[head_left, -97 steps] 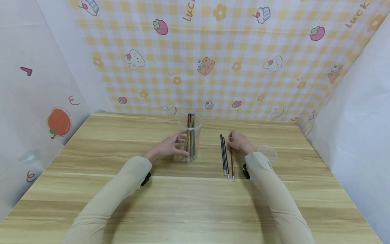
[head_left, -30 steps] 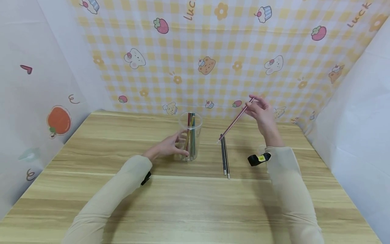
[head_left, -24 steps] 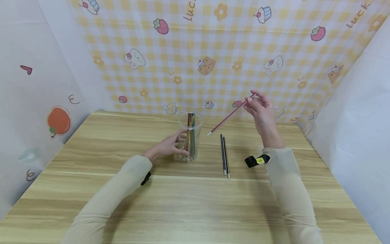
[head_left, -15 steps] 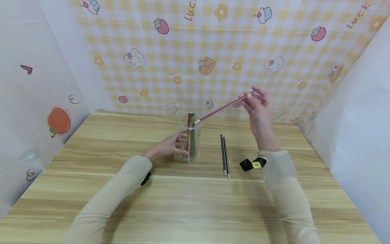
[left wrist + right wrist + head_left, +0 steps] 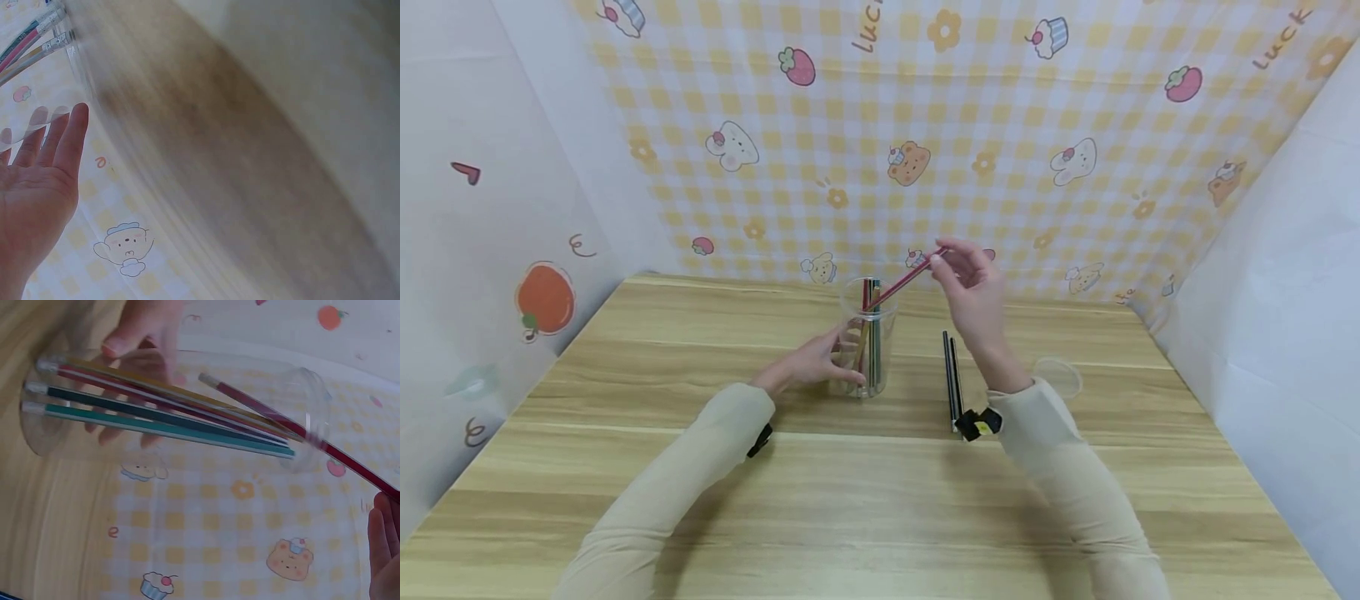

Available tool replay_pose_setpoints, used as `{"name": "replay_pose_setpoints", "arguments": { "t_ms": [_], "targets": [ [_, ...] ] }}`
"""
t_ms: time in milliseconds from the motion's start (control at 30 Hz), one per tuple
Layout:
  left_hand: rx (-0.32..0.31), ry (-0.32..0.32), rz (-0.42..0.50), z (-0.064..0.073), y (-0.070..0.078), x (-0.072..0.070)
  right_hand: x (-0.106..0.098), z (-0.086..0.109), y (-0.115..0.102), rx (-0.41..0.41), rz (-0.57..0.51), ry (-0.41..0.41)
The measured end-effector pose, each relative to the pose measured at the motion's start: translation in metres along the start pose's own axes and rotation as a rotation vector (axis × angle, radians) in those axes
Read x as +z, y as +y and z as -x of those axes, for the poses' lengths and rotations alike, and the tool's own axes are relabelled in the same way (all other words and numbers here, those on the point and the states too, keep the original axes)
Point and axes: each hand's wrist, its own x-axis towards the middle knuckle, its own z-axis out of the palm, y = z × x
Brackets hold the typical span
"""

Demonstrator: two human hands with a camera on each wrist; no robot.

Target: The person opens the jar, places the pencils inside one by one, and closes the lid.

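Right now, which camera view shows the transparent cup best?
The right wrist view: the transparent cup appears large there, from base to rim. The head view shows it smaller, with the left hand at its side; the left wrist view shows only a cropped part.

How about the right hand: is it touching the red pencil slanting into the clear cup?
Touching. The head view shows the right hand pinching the red pencil near its upper end, with no gap between them.
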Motion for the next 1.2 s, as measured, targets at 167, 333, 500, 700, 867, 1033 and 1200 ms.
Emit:
{"name": "replay_pose_setpoints", "arguments": {
  "t_ms": [167,333,500,700,867,1033,1200],
  "targets": [
    [0.021,0.015,-0.015,-0.010,-0.020,0.001,0.013,0.014,-0.008,0.023,0.128,-0.084],
    [0.046,0.030,-0.010,-0.014,-0.029,0.002,0.020,0.024,-0.007,0.048,0.169,-0.144],
    [0.057,0.041,0.008,-0.014,-0.030,0.003,0.024,0.028,-0.003,0.043,0.198,-0.195],
    [0.055,0.039,0.023,-0.014,-0.030,0.003,0.026,0.031,-0.001,0.028,0.231,-0.222],
    [0.059,0.029,0.026,-0.013,-0.028,0.003,0.027,0.033,-0.003,0.016,0.251,-0.208],
    [0.060,0.007,0.031,-0.009,-0.018,0.002,0.027,0.033,-0.003,0.030,0.267,-0.198],
    [0.056,-0.011,0.035,-0.002,-0.004,0.000,0.022,0.031,-0.002,0.100,0.267,-0.116]
  ]
}}
